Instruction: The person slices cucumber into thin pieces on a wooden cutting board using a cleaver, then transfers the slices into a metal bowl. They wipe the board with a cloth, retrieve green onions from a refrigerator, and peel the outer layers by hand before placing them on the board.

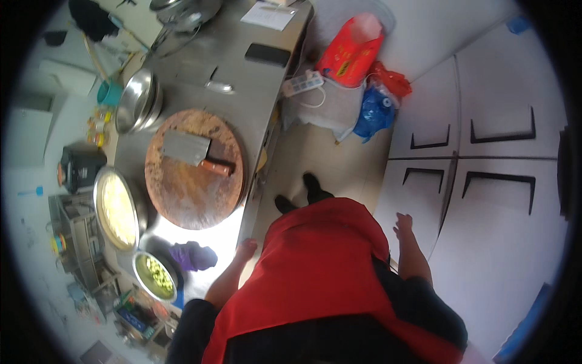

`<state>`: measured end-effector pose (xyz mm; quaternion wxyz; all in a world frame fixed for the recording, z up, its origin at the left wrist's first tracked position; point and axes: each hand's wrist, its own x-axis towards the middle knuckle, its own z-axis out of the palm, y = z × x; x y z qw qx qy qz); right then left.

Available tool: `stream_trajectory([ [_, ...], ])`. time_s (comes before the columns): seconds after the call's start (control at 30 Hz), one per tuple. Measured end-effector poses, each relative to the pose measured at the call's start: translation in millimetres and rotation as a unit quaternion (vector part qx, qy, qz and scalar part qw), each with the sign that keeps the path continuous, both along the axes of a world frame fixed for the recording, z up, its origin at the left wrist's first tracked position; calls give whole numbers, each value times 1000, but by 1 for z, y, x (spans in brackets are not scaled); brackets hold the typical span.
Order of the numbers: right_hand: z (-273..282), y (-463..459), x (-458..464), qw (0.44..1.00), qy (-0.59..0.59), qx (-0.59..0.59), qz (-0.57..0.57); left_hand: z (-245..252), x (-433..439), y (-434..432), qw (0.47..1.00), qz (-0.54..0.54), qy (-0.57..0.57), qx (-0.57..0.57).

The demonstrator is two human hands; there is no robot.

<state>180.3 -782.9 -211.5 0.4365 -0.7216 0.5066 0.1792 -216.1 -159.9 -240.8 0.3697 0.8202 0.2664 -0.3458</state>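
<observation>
My left hand [247,250] hangs beside the edge of the steel worktable [195,82], small and blurred, with no object visible in it. On my other side, my right hand [403,225] hangs in front of the white cabinet doors [409,195], empty, its fingers somewhat apart. A round wooden chopping block [186,195] stands on the worktable, and a cleaver [186,148] with a wooden handle lies flat on it. Nearest my left hand on the table is a crumpled purple and grey cloth [193,256]. Beside the cloth stands a metal bowl of chopped green pieces [159,275].
A large basin [97,195] of pale food and stacked steel bowls [134,102] line the table's far side. Farther up lie a small knife [219,86] and a black phone [267,54]. A power strip [303,83], a red bag [352,50] and a blue bag [375,111] are beyond the aisle.
</observation>
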Motion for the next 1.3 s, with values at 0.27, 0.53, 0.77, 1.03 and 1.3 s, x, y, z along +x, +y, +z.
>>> stream_trajectory([
  [0.27,-11,-106,46,990,31,114,-72,20,-18,-63,997,68,16,-22],
  [0.53,-34,-92,148,976,-106,165,-96,53,26,-64,997,69,41,-6],
  [0.77,7,-54,222,945,-203,210,-146,100,88,-76,995,86,43,32],
  [1.03,-23,-50,255,917,-276,181,-225,131,97,-76,975,198,68,69],
  [1.3,-42,103,169,977,-175,115,38,135,279,-75,994,88,-54,28],
])
